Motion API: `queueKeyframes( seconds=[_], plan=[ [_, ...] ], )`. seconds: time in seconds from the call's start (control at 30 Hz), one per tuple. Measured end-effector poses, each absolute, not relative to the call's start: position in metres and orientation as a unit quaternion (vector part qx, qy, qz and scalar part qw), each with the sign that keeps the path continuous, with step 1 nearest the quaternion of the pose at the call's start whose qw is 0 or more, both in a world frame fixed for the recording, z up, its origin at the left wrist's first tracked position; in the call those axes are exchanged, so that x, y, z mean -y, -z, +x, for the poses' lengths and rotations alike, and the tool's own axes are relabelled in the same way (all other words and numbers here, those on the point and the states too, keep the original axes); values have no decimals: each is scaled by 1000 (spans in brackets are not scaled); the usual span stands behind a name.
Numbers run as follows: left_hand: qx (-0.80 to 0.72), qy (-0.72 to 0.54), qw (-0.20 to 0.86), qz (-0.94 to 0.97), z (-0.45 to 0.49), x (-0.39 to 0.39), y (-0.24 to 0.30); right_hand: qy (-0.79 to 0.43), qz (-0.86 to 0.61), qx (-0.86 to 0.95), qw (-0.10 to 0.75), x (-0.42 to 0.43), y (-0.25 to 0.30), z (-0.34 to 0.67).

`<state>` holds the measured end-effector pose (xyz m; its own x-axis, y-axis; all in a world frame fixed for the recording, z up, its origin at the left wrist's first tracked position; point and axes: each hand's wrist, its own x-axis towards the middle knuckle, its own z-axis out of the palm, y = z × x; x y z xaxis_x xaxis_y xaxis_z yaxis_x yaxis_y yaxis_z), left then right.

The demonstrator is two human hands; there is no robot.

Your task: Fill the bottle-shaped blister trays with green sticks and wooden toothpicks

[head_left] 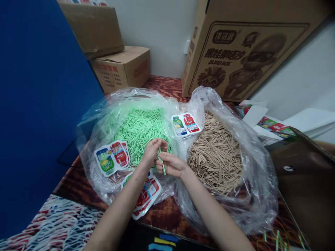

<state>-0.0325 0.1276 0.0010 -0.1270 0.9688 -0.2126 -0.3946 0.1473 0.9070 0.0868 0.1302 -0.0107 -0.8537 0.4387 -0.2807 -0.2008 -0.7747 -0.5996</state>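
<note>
Near the centre of the frame, your left hand (pixel 153 152) is curled in around the upper end of a small bunch of green sticks (pixel 163 167), while your right hand (pixel 173 165) pinches its lower part, thumb on one side and fingers on the other. Neither hand is spread; which one bears the hold, you cannot tell from this angle. The bunch slants between your two palms, its lower tip poking past your right fingers.

As far as the view shows, one handful is picked out; by far the most remains loose. Just beyond your left fingertips spreads the heap of green sticks (pixel 141 129), in a clear plastic bag (pixel 90 177) left of centre. Right of centre, well clear of your fingers, a heap of brown sticks (pixel 217 153) lies untouched in a second clear bag (pixel 264 202).

Jar-shaped printed packs lie around your hands: one stack (pixel 115 158) to the left, another stack (pixel 149 195) partly under your left forearm, and a cola-labelled pack group (pixel 185 124) between the two heaps. Whether they are filled is too small to judge.

Farther out, a "BLIND BOX" carton (pixel 227 62) stands at upper right.
</note>
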Motion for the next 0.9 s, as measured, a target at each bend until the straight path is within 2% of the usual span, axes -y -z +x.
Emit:
queueKeyframes(
  seconds=[0.23, 0.37, 0.43, 0.57, 0.77, 0.83, 0.9],
  plan=[
    [-503, -509, 598, 361, -43, -99, -4, -911, -220, 286, 198, -110, 9, 87],
    [-526, -547, 538, 367, -61, -78, -2, -758, -346, 432, 345, -77, 14, 94],
    [-545, -570, 507, 348, -69, -68, 2, -663, -397, 505, 385, -58, 24, 98],
    [-572, -570, 488, 330, -77, -52, 9, -571, -448, 585, 362, -32, 41, 103],
    [-605, -535, 471, 355, -78, -26, 11, -569, -423, 596, 378, -20, 46, 105],
    [-636, -508, 424, 398, -79, -13, 13, -576, -417, 592, 379, -19, 48, 105],
    [-672, -464, 333, 472, -82, -1, 16, -569, -420, 599, 376, -18, 50, 106]
  ],
)
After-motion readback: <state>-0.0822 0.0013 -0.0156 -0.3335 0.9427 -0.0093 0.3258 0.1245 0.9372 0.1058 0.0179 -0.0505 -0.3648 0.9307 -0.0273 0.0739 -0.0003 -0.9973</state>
